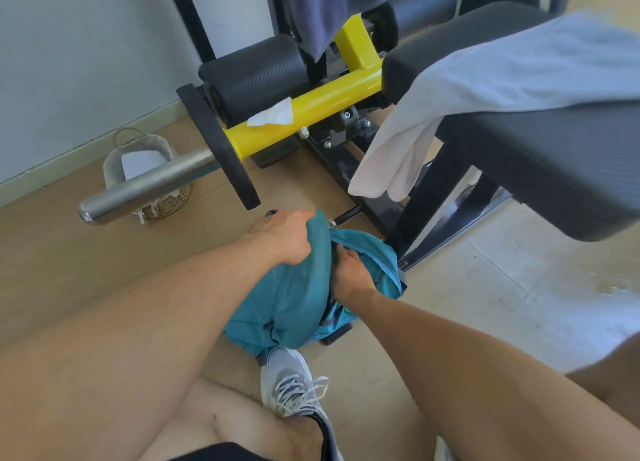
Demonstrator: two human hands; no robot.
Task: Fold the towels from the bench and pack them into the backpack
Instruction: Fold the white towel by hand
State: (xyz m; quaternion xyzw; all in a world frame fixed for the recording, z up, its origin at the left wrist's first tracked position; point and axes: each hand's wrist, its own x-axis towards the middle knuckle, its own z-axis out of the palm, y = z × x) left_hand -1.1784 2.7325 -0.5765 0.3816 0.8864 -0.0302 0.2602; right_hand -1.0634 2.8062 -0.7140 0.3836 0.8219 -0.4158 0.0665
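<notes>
Head cam: the teal backpack sits on the floor right at the shoe, left hand clamped on its top flap and right hand with fingers tucked into the opening, so both are busy holding it open, I'd say. The white towel is draped over the bench pad up at about 1 o'clock from the bag, long axis running toward 2 o'clock with the loose end hanging nearest. So the right hand looks closer for the grab, and there's a dark towel at 12 too.

Right hand fingers inside backpack, hidden; white towel cut off right.
</notes>
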